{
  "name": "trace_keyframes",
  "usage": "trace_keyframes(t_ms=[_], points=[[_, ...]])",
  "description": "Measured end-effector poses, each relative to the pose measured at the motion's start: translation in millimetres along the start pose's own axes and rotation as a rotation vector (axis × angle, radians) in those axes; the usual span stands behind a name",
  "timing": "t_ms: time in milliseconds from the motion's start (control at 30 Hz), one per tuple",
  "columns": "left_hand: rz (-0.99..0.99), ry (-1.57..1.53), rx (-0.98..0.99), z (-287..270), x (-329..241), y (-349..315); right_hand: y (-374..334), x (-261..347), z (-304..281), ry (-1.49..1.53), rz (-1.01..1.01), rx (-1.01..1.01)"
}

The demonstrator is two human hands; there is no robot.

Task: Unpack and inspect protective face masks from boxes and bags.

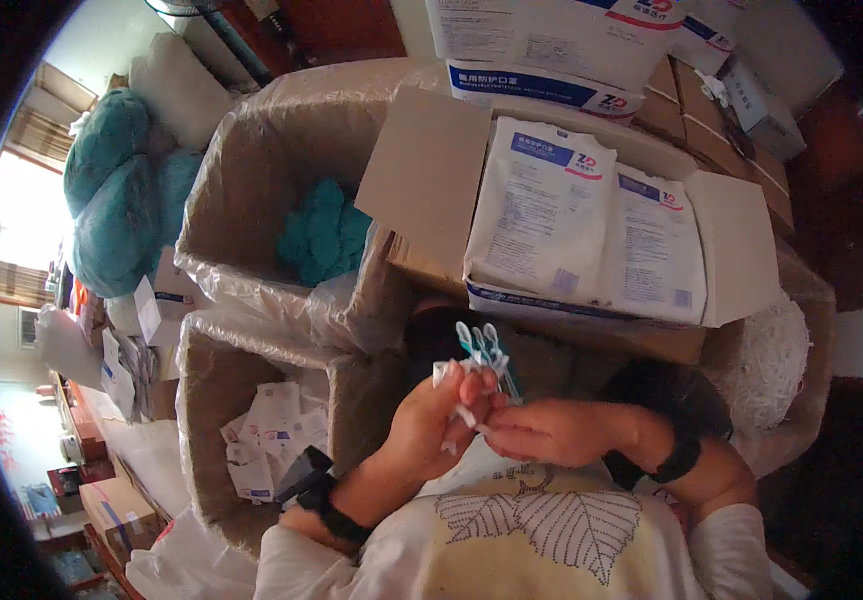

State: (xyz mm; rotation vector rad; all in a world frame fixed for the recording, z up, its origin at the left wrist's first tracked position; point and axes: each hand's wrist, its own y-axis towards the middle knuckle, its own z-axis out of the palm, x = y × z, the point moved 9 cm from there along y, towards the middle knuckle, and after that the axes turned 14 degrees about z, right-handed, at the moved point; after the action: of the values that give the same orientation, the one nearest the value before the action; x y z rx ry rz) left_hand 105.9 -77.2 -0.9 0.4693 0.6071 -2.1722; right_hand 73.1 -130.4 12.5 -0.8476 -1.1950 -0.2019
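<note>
In front of my chest, my left hand (423,418) is closed round a small bundle of teal and white looped bands (486,345). The loops stick up past its fingertips, and white ends show between the fingers. My right hand (546,432) meets it from the other side, fingers pressed together at the white ends (463,420). Part of the bundle is hidden by my fingers. Just beyond my hands stands an open cardboard box (421,165) holding white printed packets (543,205) upright in rows.
Left of that box, a plastic-lined carton (281,125) holds teal pieces (323,235). Nearer, another lined carton (201,400) contains white printed paper pieces (276,435). White stringy material (771,365) fills a container at right. Teal-filled bags (116,200) and stacked boxes (551,85) stand behind.
</note>
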Motion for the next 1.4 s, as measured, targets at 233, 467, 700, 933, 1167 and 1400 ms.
trace_keyframes(t_ms=[233, 467, 700, 933, 1167, 1400], points=[[-0.080, 0.181, -0.071, 0.1, -0.3, -29.5, -24.6, 23.7, 0.7, -0.370, 0.017, -0.040], [-0.270, 0.341, 0.154, 14.1, 3.5, -45.4, -36.0, 17.9, 16.8, -0.471, -0.044, 0.036], [0.194, 0.445, -0.109, -47.4, -67.7, -41.2, -57.3, -16.0, -29.7, -0.458, 0.197, -0.077], [0.258, 0.011, -0.332, -53.7, -41.2, -4.0, -12.9, 7.6, -16.6, 0.378, 0.197, 0.067], [0.412, 0.070, -0.308, -44.9, -20.7, 6.6, 28.0, 46.0, -37.9, 0.137, -0.131, -0.453], [0.469, 0.151, -0.239, -31.9, -21.4, 11.2, 42.0, 38.0, -34.9, 0.096, -0.152, -0.415]])
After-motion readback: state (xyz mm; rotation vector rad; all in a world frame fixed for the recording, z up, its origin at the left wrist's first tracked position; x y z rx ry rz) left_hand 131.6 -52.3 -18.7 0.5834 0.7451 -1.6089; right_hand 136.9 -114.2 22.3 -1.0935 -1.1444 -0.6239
